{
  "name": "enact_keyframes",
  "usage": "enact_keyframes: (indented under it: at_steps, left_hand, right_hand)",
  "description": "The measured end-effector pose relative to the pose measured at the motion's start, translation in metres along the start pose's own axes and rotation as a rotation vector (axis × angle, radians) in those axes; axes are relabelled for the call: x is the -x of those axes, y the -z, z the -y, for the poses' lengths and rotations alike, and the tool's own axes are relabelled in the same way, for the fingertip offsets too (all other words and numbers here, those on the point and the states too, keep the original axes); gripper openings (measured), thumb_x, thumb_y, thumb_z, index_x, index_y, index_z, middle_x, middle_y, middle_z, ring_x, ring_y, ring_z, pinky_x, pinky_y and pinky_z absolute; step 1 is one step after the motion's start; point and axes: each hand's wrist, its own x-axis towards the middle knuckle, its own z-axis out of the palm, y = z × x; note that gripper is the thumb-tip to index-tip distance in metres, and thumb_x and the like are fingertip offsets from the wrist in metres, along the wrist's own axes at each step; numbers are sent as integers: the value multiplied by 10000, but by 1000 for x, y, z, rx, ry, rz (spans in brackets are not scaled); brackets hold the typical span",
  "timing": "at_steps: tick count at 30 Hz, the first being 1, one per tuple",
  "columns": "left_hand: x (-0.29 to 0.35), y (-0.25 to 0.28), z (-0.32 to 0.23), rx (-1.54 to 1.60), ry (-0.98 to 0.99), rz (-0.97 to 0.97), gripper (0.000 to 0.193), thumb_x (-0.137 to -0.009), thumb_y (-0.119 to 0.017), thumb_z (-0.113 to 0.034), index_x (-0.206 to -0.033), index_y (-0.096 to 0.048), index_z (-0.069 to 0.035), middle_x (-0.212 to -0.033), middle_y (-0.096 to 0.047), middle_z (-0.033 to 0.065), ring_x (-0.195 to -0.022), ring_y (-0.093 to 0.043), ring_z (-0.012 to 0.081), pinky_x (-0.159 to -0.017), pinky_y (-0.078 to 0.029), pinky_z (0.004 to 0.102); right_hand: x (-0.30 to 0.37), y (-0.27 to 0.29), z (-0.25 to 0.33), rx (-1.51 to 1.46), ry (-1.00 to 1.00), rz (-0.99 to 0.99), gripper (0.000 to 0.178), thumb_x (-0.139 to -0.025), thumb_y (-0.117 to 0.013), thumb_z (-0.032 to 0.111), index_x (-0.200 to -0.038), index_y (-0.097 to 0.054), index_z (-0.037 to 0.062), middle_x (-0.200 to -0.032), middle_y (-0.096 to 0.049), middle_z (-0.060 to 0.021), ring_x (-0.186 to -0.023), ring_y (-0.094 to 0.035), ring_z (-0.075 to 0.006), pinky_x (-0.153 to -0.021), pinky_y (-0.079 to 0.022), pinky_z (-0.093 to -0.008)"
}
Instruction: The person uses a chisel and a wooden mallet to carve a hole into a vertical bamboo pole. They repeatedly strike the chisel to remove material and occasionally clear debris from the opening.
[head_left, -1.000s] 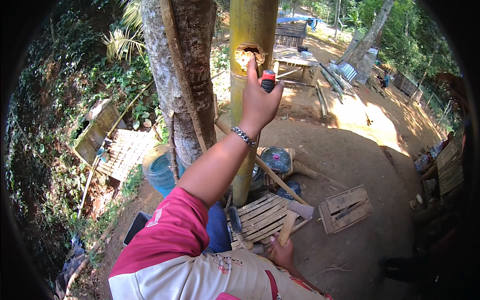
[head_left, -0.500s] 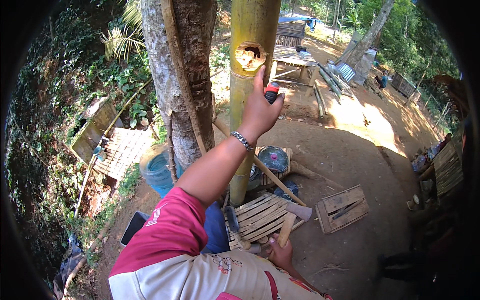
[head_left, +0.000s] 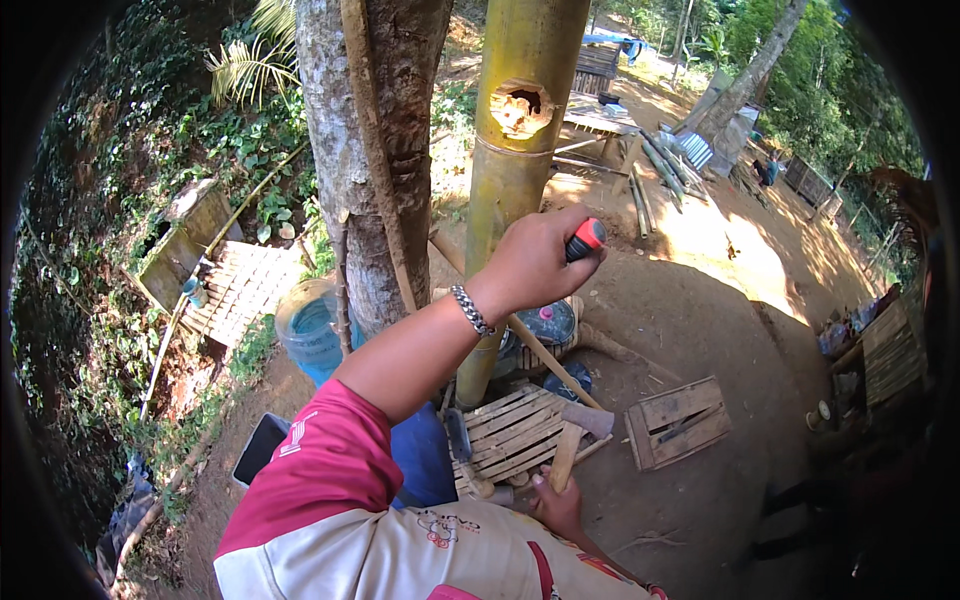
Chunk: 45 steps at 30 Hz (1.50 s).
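Observation:
A thick yellow-green bamboo pole (head_left: 507,190) stands upright before me, with a rough hole (head_left: 522,108) cut through its wall just above a joint ring. Below that hole, in front of the pole, my left hand (head_left: 530,258) is closed round a red-and-black tool handle (head_left: 586,239). The rest of that tool is hidden, so its kind does not show. Low down near my body, my right hand (head_left: 560,508) grips the wooden shaft of a hatchet (head_left: 566,452), its grey metal head up and its edge turned right.
A tree trunk (head_left: 375,150) stands left of the pole. Around the pole's foot are a slatted bamboo bench (head_left: 510,432), a blue water container (head_left: 310,330) and a lidded pot (head_left: 548,325). A wooden crate panel (head_left: 678,424) lies at right. Left, the ground drops toward greenery.
My left hand has come down from just below the hole, carrying the red-and-black handle. Its index finger, stretched toward the hole before, is now folded in. The right hand still holds the hatchet.

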Motion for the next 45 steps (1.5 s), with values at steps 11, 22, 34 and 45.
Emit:
enact_keyframes:
  at_steps: [11, 22, 34, 45]
  left_hand:
    - [-24, 4, -75, 61, -723, 7, 395, -751, -751, -201, -1126, -626, -184, -836, -572, 57, -724, -637, 295, -565, -469, 426]
    - [-69, 5, -76, -87, -827, -42, 300, -753, -794, -291, -955, -605, -173, -790, -595, 17, -687, -663, 263, -536, -487, 416]
    - [-74, 9, -65, -164, -854, 136, 244, -774, -797, -306, -866, -617, -169, -775, -622, 13, -746, -689, 252, -571, -518, 420]
    - [-75, -1, -53, -203, -821, 199, 192, -800, -767, -275, -860, -625, -160, -773, -642, 15, -714, -692, 264, -572, -523, 420]
  right_hand:
    - [-3, -3, -1, 32, -9, 9, 405, -956, -736, 210, -1249, -567, -13, -907, -655, -60, -615, -624, -132, -573, -518, -290]
    - [4, 2, -6, 11, 0, -57, 389, -947, -737, 184, -1238, -581, -21, -886, -665, -67, -601, -624, -129, -556, -508, -281]
    - [6, 2, -13, 13, -42, -66, 399, -952, -730, 187, -1257, -577, -20, -860, -666, -57, -602, -637, -133, -546, -509, -286]
    - [0, -2, -26, 56, -49, -39, 355, -945, -740, 178, -1211, -572, 13, -838, -646, -49, -599, -638, -138, -537, -513, -295]
